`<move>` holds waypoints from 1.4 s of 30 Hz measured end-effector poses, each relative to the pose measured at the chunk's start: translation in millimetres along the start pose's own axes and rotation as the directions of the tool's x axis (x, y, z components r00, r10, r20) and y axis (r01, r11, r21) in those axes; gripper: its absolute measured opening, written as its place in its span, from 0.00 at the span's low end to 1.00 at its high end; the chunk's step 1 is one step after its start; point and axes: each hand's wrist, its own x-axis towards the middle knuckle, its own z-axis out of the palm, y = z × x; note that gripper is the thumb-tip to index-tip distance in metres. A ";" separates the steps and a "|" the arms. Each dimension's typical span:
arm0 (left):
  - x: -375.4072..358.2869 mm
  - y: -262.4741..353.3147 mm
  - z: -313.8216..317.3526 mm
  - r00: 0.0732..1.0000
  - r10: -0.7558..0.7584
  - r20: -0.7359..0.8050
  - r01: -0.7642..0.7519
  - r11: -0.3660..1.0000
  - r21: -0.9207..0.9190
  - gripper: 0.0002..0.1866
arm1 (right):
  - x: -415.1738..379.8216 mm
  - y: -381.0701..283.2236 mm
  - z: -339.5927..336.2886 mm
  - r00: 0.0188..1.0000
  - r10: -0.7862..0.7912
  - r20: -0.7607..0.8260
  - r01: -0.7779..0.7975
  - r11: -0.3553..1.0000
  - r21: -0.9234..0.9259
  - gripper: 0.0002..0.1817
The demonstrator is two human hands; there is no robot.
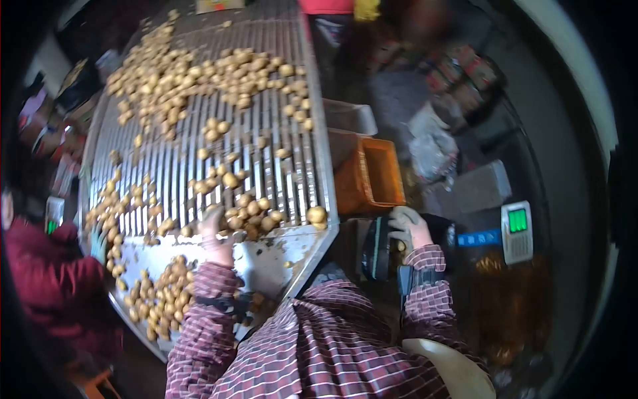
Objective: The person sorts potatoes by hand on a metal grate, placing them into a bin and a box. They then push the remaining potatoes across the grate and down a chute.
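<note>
My left hand [211, 230], in a pale glove, reaches onto the near edge of the slatted metal table, right beside a cluster of round yellowish potatoes [251, 211]. Its fingers are blurred, so whether they hold a potato cannot be made out. Off to the right, my right hand [407, 226], also gloved, is over the mouth of a dark bag [377, 249]. The fingers there look bent and somewhat apart. A few potatoes [401, 246] show just below that hand. More potatoes [163, 296] lie heaped on the smooth metal tray [259, 256] nearest me.
A large pile of potatoes [159, 73] covers the far slats. Beyond the table's right edge stand an orange crate [367, 174] and a clear plastic bag [432, 146]. A scale with a green display [517, 229] is farther right. At left, a person in a dark red sleeve [56, 279] works at the table.
</note>
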 end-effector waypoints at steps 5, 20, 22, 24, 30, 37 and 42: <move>-23.2 130.3 55.4 0.892 0.304 0.333 -0.186 0.921 -0.343 0.27 | -31.5 8.6 129.5 0.854 0.038 0.519 -0.231 0.921 0.313 0.30; -24.4 -99.0 -66.5 0.955 -0.290 -0.056 0.296 0.937 0.188 0.19 | 64.5 14.1 -19.8 0.948 -0.315 -0.049 0.131 0.525 -0.841 0.23; -5.7 -118.2 -75.3 0.929 -0.350 -0.122 0.368 0.910 0.191 0.19 | 56.8 -40.3 78.9 0.926 -0.337 0.170 0.296 0.371 -0.880 0.22; 13.8 -141.1 -73.1 0.935 -0.273 -0.225 0.319 0.925 0.205 0.20 | 69.0 -68.3 156.9 0.883 -0.283 0.374 0.447 0.267 -0.854 0.21; 67.7 -189.4 -52.8 0.899 -0.254 -0.356 0.337 0.922 0.193 0.22 | 123.6 -90.8 356.3 0.665 -0.124 0.736 0.736 -0.052 -0.674 0.26; 81.9 -191.9 -59.1 0.877 -0.206 -0.434 0.303 0.939 0.165 0.17 | 202.9 -76.4 582.2 0.389 -0.125 0.913 0.900 -0.161 -0.406 0.29; 81.1 -195.6 -69.9 0.905 -0.289 -0.312 0.318 0.947 0.046 0.16 | 226.6 -44.2 712.2 0.381 -0.158 0.911 0.775 -0.483 -0.408 0.33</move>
